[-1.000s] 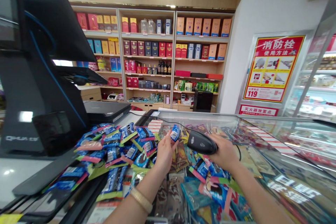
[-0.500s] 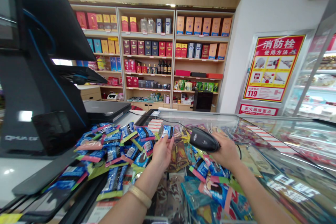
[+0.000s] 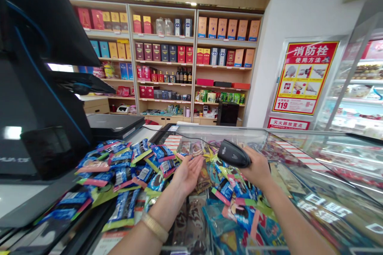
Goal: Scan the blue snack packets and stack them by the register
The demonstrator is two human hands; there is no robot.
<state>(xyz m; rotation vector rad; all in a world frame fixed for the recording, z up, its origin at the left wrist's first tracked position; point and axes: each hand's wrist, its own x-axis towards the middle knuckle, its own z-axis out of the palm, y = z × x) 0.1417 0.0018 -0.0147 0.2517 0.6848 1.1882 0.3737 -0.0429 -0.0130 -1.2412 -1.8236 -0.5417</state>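
**Left hand (image 3: 188, 175) open, right hand (image 3: 257, 169) wrapped around a handheld barcode scanner (image 3: 233, 153) above a pile of snacks**

From where I stand, taking twelve o'clock as straight ahead of the person, the left hand sits just left of twelve. It is spread and palm up, fingers apart and holding nothing, just above the blue snack packets (image 3: 119, 171). I can't tell whether its fingertips touch them. A gold bracelet (image 3: 154, 227) circles that wrist.

The right hand is at about one o'clock, its fingers closed around the black scanner's body, and the scanner's nose points toward eleven. A thin dark cord (image 3: 191, 137) runs from the scanner toward eleven.

The blue packets are heaped from ten to twelve o'clock, with mixed snack bags (image 3: 206, 177) spread between and below the hands, on a glass display counter (image 3: 329, 155). A black checkout terminal (image 3: 36, 67) rises at ten o'clock, beside a flat dark device (image 3: 113, 125).

Far off at twelve o'clock, wooden shelves (image 3: 164, 59) hold boxed liquor and bottles. A red and yellow fire hydrant poster (image 3: 305, 77) hangs at two o'clock, next to a refrigerated display case (image 3: 356, 99).
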